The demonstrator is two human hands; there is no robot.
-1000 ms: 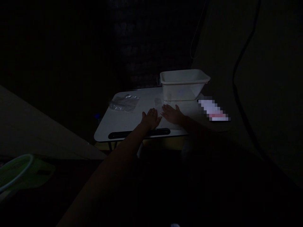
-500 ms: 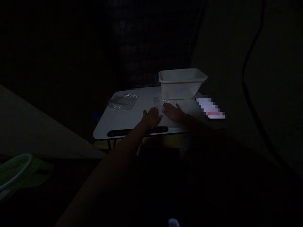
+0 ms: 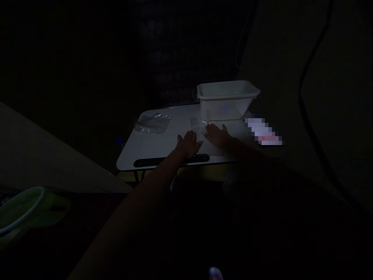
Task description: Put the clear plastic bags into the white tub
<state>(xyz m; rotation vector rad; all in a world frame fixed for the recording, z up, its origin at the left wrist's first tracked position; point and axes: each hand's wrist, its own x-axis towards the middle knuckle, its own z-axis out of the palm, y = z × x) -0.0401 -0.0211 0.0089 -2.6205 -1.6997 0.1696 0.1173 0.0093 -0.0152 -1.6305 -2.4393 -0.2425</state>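
Note:
My left hand lies palm down with its fingers stretched out, over the near part of a small clear plastic bag on the white folding table. Just right of it, my right hand is open, its fingertips at the bag's right side. That side of the film is raised and crinkled in front of the white plastic tub. How much of the bag lies under the hands is hidden. A larger clear plastic bag rests crumpled at the table's left.
A phone-like device with a blurred bright screen lies right of the tub. A dark slot runs along the table's front edge. On the floor at lower left stands a green basket. A dark cable hangs at the right. The room is very dim.
The view has shifted slightly. The right side of the small plastic bag now stands up higher by my right hand. Both hands stay almost in place on the table.

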